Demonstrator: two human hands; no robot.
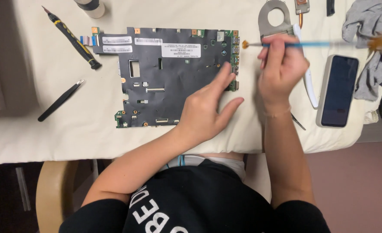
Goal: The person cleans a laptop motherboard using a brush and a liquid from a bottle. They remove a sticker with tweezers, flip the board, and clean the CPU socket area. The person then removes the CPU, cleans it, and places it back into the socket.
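While left hand (206, 110) lies flat, fingers spread, pinning circuit board (169, 73), right hand (281, 69) pinches blue brush (311, 44), bristles just past board's edge; cleaning probably midway, can't tell.

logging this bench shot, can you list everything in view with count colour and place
circuit board: 1, black with white labels, middle of table
screwdriver: 1, black and yellow, upper left of board
tweezers: 1, black, left of board
bottle: 1, white with dark band, top edge, mostly cut off
brush: 1, blue handle, tan bristles, held across the top right
metal plate: 1, grey with round hole, top right
phone: 1, dark screen, pale case, right side
cloth: 1, grey, far right
table cover: 1, cream
chair: 1, tan, lower left
left hand: flat on board's right edge
right hand: holds brush
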